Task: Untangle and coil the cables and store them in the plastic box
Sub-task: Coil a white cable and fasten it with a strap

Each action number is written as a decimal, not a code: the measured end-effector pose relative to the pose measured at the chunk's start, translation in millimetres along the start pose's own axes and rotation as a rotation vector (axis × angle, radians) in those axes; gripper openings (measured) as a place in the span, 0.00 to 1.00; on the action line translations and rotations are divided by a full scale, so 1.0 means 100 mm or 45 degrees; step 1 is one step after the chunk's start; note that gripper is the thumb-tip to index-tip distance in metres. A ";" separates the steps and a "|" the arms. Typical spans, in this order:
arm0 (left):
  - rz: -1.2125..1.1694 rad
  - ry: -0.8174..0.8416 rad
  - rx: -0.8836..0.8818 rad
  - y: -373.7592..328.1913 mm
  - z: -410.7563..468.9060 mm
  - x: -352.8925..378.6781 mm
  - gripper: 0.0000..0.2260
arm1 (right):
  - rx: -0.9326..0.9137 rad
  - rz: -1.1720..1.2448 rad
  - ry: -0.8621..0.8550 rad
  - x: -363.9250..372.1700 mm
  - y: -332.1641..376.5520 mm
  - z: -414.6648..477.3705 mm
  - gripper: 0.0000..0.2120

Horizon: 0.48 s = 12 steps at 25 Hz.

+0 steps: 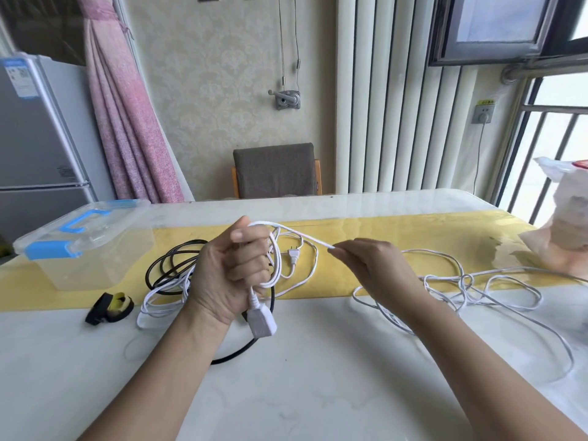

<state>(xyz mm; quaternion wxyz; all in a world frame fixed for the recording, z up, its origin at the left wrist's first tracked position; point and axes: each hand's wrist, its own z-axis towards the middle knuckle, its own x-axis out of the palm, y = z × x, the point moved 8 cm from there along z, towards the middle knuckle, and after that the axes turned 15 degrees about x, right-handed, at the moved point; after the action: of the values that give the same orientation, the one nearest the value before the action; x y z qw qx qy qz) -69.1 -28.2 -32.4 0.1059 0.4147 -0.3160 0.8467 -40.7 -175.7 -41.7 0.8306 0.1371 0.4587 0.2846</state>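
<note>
Left hand fisted round a few finished loops of white extension cord, socket end dangling just below the fist. Right hand pinching the same cord at the fingertips, just right of the fist.

Key relation: short taut span from top of left fist, running right and slightly down to the right pinch. Long axis of that span roughly left-right across the table. All uncoiled slack to the right of the right hand, in a loose tangle on the tabletop, one strand trailing off the right edge of view.

Judgement: mid-coil, next wrap not yet laid. Right hand nearer the slack, so feeding from it; left as the holder. Likely need: slide right grip outward along the cord, then carry it back over the fist. Snag risk at the crossing in the tangle.

Two-pin plug lying flat beyond the hands; cannot tell which cord it belongs to. Black cable uncoiled-looking, behind and left of the left hand. Plastic box far left, lid on, well apart from both hands, left hand nearer.
</note>
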 end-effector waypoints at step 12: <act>1.198 -0.696 0.624 -0.39 -0.01 -0.51 0.17 | -0.267 -0.307 0.511 0.69 0.50 -0.35 0.15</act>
<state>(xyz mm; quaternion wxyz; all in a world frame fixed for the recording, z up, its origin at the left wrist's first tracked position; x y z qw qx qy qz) -20.1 6.8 -54.9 -0.4646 0.4454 -0.2769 0.7135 -58.9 -95.6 -83.5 0.7606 -0.0647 0.5953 0.2510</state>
